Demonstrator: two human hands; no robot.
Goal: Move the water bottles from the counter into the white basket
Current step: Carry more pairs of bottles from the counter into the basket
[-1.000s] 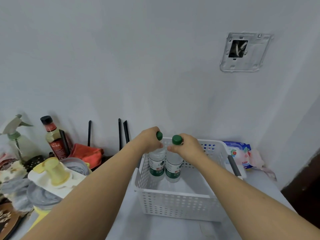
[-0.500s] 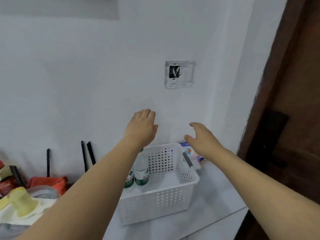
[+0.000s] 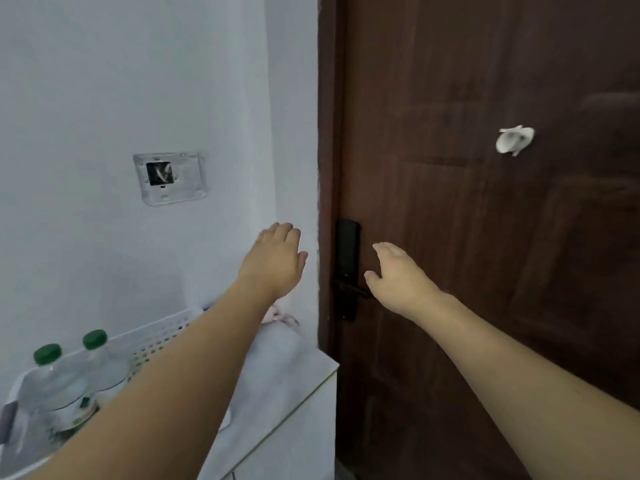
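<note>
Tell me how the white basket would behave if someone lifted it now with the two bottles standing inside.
The white basket looks like thin perforated plastic, so it would probably flex a little. The two water bottles stand upright at one end, so that end would likely sag and feel heavier. The tall, narrow bottles seem to have free floor beside them, so they could tip or slide if the basket tilts.

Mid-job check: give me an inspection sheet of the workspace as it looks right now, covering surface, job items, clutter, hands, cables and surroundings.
Surface: white counter, bare at its right end.
Job's things: two green-capped water bottles upright inside the white basket.
Clutter: crumpled pale item beyond the basket, partly hidden by the forearm.
Hands: left hand and right hand raised, fingers relaxed, holding nothing.
Cables: wires inside an uncovered wall box.
Surroundings: brown door with black lock.
</note>
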